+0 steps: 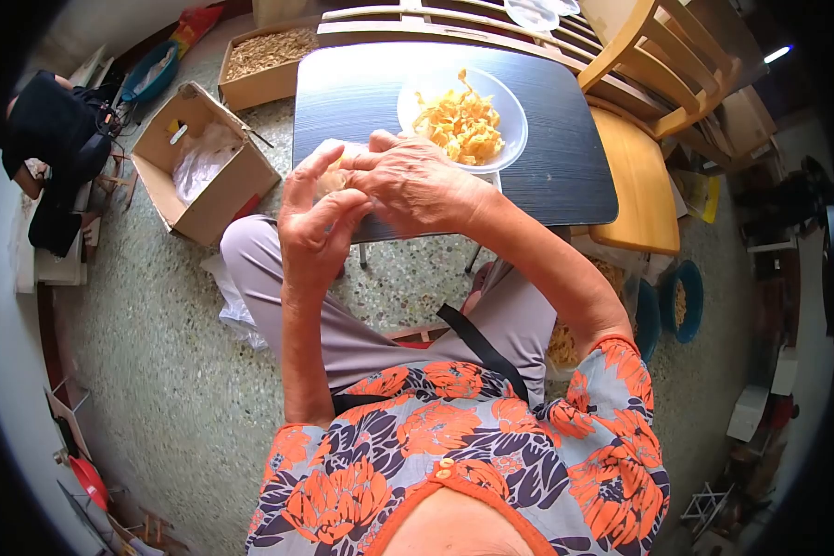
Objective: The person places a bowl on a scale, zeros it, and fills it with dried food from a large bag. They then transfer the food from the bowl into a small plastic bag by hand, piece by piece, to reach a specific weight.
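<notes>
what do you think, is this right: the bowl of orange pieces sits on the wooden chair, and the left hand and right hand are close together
Not quite: the bowl of orange pieces sits on the dark table, not on the wooden chair, as the head view shows. The left hand and right hand are close together.

The table (556,190) is black with fine streaks. On the table, the bowl (513,120) is whitish and the pieces (463,130) are orange-yellow. Right of the table, the chair (635,176) is honey-brown; on its near side, the shirt (435,431) has orange and dark purple flowers on grey.
</notes>
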A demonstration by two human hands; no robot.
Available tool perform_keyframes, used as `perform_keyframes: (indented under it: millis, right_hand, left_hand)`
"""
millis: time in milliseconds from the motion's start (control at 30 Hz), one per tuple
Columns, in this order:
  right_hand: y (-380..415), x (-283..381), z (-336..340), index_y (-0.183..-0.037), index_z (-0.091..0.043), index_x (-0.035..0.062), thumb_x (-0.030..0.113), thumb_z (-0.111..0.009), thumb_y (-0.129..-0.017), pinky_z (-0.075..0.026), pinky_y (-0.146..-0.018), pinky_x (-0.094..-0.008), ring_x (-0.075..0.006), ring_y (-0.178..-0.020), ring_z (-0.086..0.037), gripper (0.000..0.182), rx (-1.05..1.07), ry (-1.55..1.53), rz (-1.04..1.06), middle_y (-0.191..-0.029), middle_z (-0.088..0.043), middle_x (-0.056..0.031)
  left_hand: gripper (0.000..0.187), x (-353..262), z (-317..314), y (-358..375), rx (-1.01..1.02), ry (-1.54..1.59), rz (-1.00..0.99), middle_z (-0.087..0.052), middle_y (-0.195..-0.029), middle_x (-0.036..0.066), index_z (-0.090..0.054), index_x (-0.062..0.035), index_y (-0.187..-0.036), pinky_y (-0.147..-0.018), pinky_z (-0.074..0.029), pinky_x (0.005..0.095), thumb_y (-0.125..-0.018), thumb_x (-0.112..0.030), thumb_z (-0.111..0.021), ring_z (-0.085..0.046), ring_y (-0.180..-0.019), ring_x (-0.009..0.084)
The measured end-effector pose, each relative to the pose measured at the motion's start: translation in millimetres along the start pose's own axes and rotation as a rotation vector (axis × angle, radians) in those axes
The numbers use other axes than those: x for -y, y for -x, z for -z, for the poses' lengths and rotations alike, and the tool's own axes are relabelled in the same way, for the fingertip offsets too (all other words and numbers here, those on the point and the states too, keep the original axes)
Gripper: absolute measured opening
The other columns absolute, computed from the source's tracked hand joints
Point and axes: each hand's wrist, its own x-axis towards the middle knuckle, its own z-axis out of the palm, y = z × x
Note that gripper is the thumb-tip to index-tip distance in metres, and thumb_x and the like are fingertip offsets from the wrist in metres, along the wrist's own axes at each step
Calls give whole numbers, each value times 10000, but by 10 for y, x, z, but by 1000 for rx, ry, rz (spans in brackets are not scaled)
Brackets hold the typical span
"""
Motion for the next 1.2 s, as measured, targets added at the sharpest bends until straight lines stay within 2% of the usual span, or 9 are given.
perform_keyframes:
  millis: [67,167,367,433,500,567,700,1033,1200]
  right_hand:
    - [-48,27,23,-917,-723,139,230,-736,-739,-523,-776,-409,-273,-960,-661,200,62,39,-22,-960,-704,-46]
    - [-126,32,7,-913,-719,121,234,-725,-750,-540,-716,-442,-313,-905,-710,198,258,-24,-181,-957,-725,-102]
    - [-51,-29,47,-943,-724,53,158,-744,-785,-567,-776,-459,-358,-877,-719,191,30,-252,-149,-890,-725,-188]
    - [46,-85,75,-1095,-739,75,148,-806,-814,-574,-673,-389,-266,-718,-718,298,-324,-468,-38,-1022,-745,-144]
    - [196,-236,224,-1145,-756,94,45,-776,-857,-551,-570,-271,-95,-630,-668,292,-323,-546,-145,-999,-776,-77]
    - [340,-542,259,-1027,-790,69,62,-742,-898,-547,-581,-231,-74,-640,-656,138,-519,-439,-358,-841,-766,-62]
    - [527,-1112,304,-1039,-750,50,145,-720,-890,-595,-702,-369,-265,-739,-738,179,-541,39,-619,-861,-757,-139]
    - [386,-1205,142,-1125,-730,112,161,-724,-915,-602,-770,-361,-233,-833,-747,216,-282,136,-677,-924,-767,-96]
    - [486,-1130,222,-1052,-758,118,149,-750,-898,-611,-709,-352,-208,-764,-750,157,-609,114,-528,-902,-769,-105]
  left_hand:
    - [230,13,-37,29,7,42,-1,-636,-1325,176,-766,-55,-915,-1028,-488,439,-702,10,-825,-605,-1227,348]
    - [212,72,-104,73,17,94,-6,-628,-1338,182,-756,-48,-931,-1046,-482,435,-737,20,-811,-603,-1247,345]
    - [131,133,-73,28,-69,232,115,-623,-1352,180,-763,-37,-953,-1077,-463,434,-827,-17,-790,-588,-1281,325]
    - [125,134,-100,20,-86,229,134,-627,-1349,179,-765,-35,-959,-1077,-463,430,-837,-29,-790,-590,-1277,323]
    - [124,134,-137,23,-127,231,162,-631,-1348,176,-765,-32,-958,-1074,-467,430,-838,-33,-792,-595,-1269,320]
    - [125,146,-164,24,-136,219,164,-629,-1351,177,-764,-28,-956,-1076,-468,431,-835,-28,-794,-597,-1266,321]
    - [111,126,-257,-35,-146,258,157,-604,-1375,180,-740,-17,-957,-1135,-439,451,-853,14,-767,-557,-1313,311]
    - [133,78,-385,-106,-161,260,126,-634,-1341,174,-756,-10,-951,-1090,-469,435,-823,15,-784,-597,-1269,322]
    - [121,125,-282,-34,-133,219,116,-612,-1350,175,-726,-18,-966,-1151,-434,454,-857,19,-764,-555,-1319,298]
